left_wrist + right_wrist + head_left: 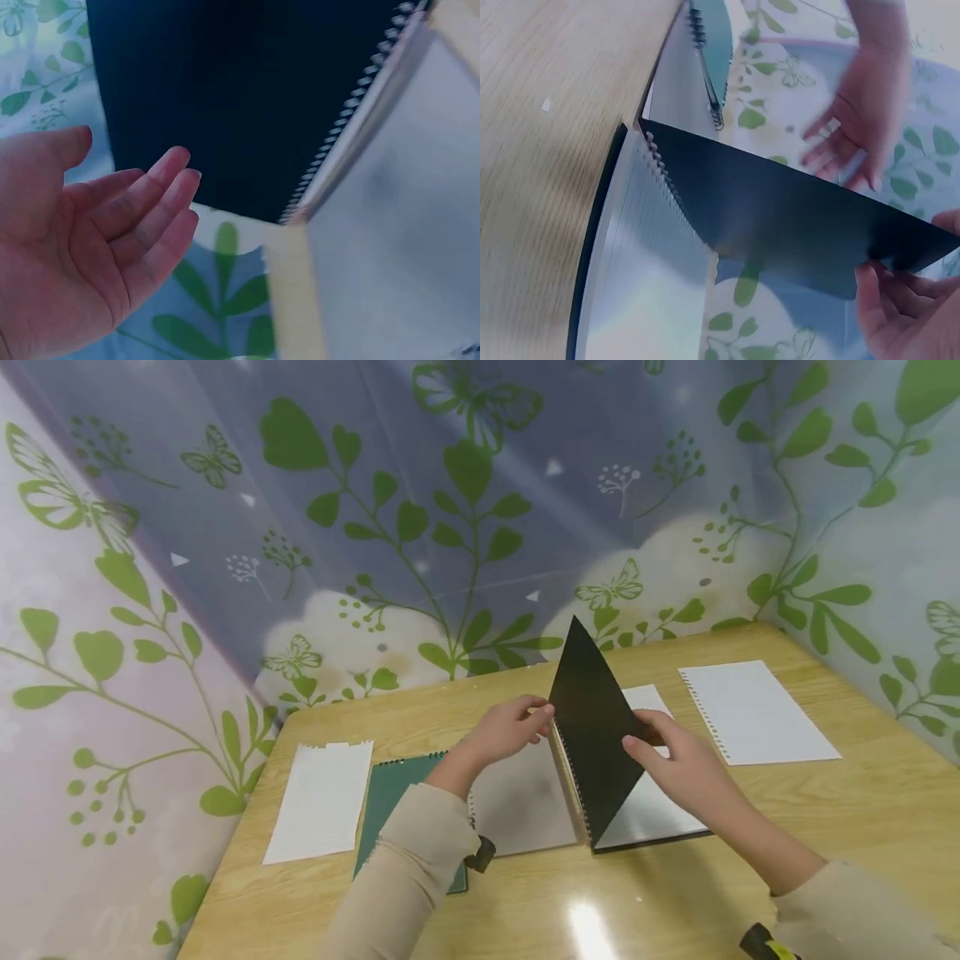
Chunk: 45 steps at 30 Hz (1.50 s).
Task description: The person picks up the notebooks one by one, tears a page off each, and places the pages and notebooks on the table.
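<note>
A spiral notebook's black cover (pixel 592 718) stands raised on its coil, above white pages (pixel 651 810). My right hand (pixel 675 764) pinches the cover's free edge between thumb and fingers, as the right wrist view also shows at the cover's corner. On the cover's other side is my left hand (pixel 112 232), fingers loosely extended and palm up in its own wrist view, holding nothing. Beneath my left hand lies a greyish sheet (pixel 517 806), part of an opened notebook beside the coil. A green notebook (pixel 397 793) lies left of it, partly hidden by my left sleeve.
One loose white sheet (pixel 321 802) with a torn top edge lies at the table's left. Another, a perforated sheet (pixel 757 714), lies at the right. Patterned cloth (pixel 465 527) with green leaves hangs behind the wooden table (pixel 540 910).
</note>
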Motion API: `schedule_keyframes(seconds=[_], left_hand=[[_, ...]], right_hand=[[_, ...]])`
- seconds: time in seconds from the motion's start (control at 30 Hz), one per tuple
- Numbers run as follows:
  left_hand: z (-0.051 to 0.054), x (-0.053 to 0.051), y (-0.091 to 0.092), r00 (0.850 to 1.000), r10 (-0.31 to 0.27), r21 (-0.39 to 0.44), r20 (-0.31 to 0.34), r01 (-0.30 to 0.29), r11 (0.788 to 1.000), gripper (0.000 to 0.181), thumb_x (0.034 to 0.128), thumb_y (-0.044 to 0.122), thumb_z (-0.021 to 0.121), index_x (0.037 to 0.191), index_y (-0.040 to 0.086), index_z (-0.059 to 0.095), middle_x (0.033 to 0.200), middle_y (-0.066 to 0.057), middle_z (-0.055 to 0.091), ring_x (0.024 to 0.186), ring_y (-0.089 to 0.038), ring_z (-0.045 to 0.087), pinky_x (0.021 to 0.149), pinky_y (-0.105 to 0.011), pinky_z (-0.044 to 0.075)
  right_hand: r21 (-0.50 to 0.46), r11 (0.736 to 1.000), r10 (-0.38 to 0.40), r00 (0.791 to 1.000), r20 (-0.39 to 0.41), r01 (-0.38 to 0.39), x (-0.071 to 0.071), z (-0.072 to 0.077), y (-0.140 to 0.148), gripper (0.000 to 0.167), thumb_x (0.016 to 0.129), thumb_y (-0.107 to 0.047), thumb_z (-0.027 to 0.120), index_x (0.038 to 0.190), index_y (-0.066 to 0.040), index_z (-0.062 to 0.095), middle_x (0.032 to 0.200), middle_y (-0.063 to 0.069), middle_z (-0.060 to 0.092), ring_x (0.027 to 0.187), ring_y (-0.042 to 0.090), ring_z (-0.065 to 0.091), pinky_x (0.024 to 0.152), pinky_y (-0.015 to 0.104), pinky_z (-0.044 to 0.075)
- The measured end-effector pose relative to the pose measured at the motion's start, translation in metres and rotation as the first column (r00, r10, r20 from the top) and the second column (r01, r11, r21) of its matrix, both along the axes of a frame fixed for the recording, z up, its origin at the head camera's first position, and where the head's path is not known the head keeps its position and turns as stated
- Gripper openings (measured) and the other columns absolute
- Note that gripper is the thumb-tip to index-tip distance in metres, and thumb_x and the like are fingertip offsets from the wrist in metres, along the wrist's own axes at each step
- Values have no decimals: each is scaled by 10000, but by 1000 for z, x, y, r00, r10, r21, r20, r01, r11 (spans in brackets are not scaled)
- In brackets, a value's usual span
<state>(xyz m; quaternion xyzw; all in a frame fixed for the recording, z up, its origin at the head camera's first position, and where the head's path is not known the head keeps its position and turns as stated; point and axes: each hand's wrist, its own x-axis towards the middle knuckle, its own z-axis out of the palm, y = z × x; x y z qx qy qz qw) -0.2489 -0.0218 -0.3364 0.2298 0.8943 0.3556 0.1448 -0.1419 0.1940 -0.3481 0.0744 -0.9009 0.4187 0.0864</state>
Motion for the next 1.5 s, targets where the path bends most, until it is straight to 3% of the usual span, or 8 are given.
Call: schedule_keyframes(seconds=[0.07,0.17,0.37,0.63,0.93,1.2,1.37,1.5], left_hand=[[12,-4,0,1000,-4,14,12,4,1000,478,977,413,384,1343,112,443,1064,-73,675,955,-208,641,878,-348,483],[24,-9,2,999,-16,71,50,12,997,513,974,450,360,1362,119,416,1083,-87,669,1002,-247,632,879,-362,486],[35,-11,-1,988,22,137,156,-43,990,658,944,558,318,1416,100,315,1107,-111,654,991,-245,642,828,-368,513],[34,-12,-17,966,151,170,209,-188,967,727,913,525,454,1454,93,235,867,-94,683,886,-295,661,718,-313,540],[29,-13,-35,958,171,192,231,-218,957,651,925,351,532,1452,87,255,737,-35,651,701,-191,656,734,-343,539],[18,-13,-48,948,218,185,230,-263,947,574,925,195,522,1432,65,289,644,-16,619,612,-157,633,629,-282,513],[8,-13,-59,938,262,179,227,-305,935,557,914,169,476,1422,30,295,640,-28,586,590,-157,598,560,-242,471],[-3,-14,-67,926,326,139,192,-355,925,480,906,195,461,1354,29,410,652,-49,584,629,-191,591,589,-273,479]], right_hand=[[38,999,-16,999,-28,18,1,1,-9,518,953,-332,476,1338,10,417,1163,200,606,1087,365,557,840,500,467],[85,996,-24,997,-67,29,2,0,-21,489,946,-314,489,1324,-8,443,1132,167,630,1026,327,594,784,461,498],[181,983,10,990,-142,16,3,-6,-50,460,913,-292,542,1310,-68,479,1130,87,634,988,250,616,682,414,512],[271,962,71,984,-164,-24,5,-13,-74,488,889,-351,561,1297,-89,503,1251,93,578,1124,286,560,754,463,525],[282,957,132,971,-200,-72,2,-23,-85,489,861,-367,605,1265,-105,516,1247,55,569,1095,236,566,775,423,521],[272,933,284,948,-146,-237,-6,-39,-64,503,922,-400,517,1330,-110,463,1340,79,495,1247,274,455,972,473,419],[231,965,160,977,-142,-125,-33,-52,-24,343,941,-270,517,1200,-51,569,1170,107,617,1076,293,573,853,460,485],[270,963,-12,1000,-7,14,-57,-65,16,317,939,-235,497,1138,-10,595,1070,171,641,951,332,605,764,466,494]])
